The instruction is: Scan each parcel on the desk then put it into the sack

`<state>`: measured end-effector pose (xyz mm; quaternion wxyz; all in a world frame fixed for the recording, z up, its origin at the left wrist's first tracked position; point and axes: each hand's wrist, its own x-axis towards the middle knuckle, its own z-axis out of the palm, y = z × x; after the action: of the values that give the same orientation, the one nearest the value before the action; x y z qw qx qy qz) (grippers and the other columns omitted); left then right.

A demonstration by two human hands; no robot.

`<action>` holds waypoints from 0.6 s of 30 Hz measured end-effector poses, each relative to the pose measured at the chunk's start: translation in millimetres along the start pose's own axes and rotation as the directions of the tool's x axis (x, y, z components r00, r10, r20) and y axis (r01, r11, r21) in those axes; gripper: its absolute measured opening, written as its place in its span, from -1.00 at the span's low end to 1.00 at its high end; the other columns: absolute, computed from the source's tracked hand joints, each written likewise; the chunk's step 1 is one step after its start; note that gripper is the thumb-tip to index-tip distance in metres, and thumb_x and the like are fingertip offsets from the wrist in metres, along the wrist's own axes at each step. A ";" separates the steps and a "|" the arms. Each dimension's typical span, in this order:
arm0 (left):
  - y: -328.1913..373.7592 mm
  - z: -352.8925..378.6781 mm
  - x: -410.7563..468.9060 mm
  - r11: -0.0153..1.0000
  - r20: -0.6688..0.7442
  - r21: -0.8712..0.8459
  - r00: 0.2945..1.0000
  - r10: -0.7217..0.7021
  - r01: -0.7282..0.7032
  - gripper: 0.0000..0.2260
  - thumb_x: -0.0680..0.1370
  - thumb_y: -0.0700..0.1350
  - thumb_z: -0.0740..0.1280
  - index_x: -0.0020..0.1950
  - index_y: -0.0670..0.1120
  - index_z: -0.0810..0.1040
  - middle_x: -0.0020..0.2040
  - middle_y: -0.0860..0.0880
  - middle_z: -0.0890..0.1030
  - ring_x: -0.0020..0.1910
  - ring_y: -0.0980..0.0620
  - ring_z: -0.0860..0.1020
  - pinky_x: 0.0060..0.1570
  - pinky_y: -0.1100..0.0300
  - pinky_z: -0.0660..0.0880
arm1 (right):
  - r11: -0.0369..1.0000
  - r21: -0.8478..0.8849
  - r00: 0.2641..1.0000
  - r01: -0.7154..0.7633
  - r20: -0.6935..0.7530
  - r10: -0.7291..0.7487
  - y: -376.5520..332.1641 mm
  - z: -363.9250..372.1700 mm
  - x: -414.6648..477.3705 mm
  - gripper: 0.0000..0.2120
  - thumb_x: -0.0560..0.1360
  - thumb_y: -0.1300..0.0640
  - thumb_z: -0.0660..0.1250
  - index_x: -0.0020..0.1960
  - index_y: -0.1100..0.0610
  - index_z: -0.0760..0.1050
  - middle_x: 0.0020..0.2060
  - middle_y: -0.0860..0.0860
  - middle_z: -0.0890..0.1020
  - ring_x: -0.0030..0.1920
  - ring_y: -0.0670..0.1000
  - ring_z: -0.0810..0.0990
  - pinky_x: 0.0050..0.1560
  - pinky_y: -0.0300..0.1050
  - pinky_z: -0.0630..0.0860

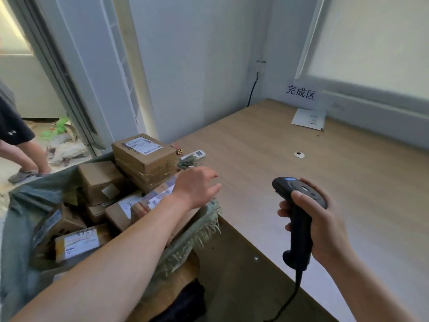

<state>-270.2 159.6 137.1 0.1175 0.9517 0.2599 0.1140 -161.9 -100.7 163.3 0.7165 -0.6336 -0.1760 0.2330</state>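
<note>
1. Left hand [197, 185]: fingers straight and loosely spread, holding nothing. It hovers over the desk [313, 182] edge, right at the sack rim.
2. Nearest labelled parcel [160, 195]: just at 8 o'clock of that hand, under the wrist, on top of the pile in the sack. Can't tell if the wrist touches it.
3. Sack [199, 231]: green woven, frayed rim, against the desk's left edge, 7 o'clock of the left hand. Full of cardboard parcels.
4. Taped box [144, 156]: label up, highest in the pile, 10 o'clock of the left hand, apart from it.
5. Right hand [325, 224]: fingers wrapped round the handle of the black scanner [299, 205], held above the desk. Its cable hangs toward 6 o'clock.
6. On the desk: remote [193, 155] at 12 o'clock of the left hand, paper sheet [307, 119] at the far edge.
</note>
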 end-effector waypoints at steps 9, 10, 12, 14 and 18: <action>198.9 38.0 -16.7 0.961 0.018 -0.004 0.960 0.278 -0.278 -0.64 0.60 0.13 0.32 0.33 0.01 0.59 0.33 0.06 0.59 0.28 0.01 0.55 0.19 0.09 0.49 | 0.993 0.008 0.960 0.114 -0.260 -0.108 -33.4 -174.9 -87.0 -0.64 0.57 0.27 0.37 0.34 0.07 0.52 -0.19 0.23 0.70 -0.23 0.23 0.68 -0.34 -0.03 0.51; 224.3 43.4 -21.3 0.952 0.022 -0.006 0.952 0.306 -0.306 -0.64 0.60 0.13 0.32 0.33 0.01 0.59 0.32 0.06 0.59 0.27 0.00 0.56 0.17 0.10 0.49 | 0.992 0.001 0.950 0.127 -0.287 -0.121 -37.9 -197.0 -100.1 -0.64 0.57 0.27 0.37 0.34 0.07 0.52 -0.19 0.23 0.69 -0.23 0.22 0.68 -0.35 -0.03 0.52; 275.9 54.9 -32.1 0.933 0.032 -0.014 0.932 0.360 -0.360 -0.64 0.60 0.14 0.32 0.33 0.02 0.59 0.31 0.05 0.59 0.24 -0.02 0.57 0.13 0.10 0.50 | 0.989 -0.011 0.930 0.150 -0.338 -0.145 -47.7 -238.9 -128.6 -0.66 0.56 0.27 0.37 0.31 0.05 0.54 -0.19 0.25 0.69 -0.25 0.20 0.67 -0.33 -0.02 0.51; 328.1 67.0 -44.7 0.912 0.042 -0.038 0.911 0.409 -0.408 -0.65 0.59 0.13 0.32 0.32 0.02 0.60 0.29 0.04 0.60 0.23 -0.04 0.57 0.10 0.12 0.48 | 0.984 -0.023 0.899 0.176 -0.402 -0.171 -55.9 -280.1 -158.2 -0.70 0.56 0.27 0.37 0.23 -0.02 0.56 -0.20 0.26 0.68 -0.25 0.20 0.67 -0.31 -0.01 0.50; 422.3 89.2 -69.9 0.863 0.050 -0.091 0.863 0.503 -0.497 -0.66 0.59 0.12 0.34 0.30 0.03 0.61 0.28 0.05 0.61 0.23 -0.05 0.57 0.09 0.14 0.46 | 0.982 -0.025 0.823 0.189 -0.542 -0.172 -67.3 -356.6 -212.3 -0.59 0.55 0.23 0.40 0.37 0.04 0.46 -0.20 0.24 0.69 -0.22 0.21 0.67 -0.30 0.00 0.50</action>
<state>-106.5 -245.1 161.2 0.1289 0.9849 -0.0046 0.1158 -135.3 -519.4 190.9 0.7650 -0.6433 -0.0222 -0.0217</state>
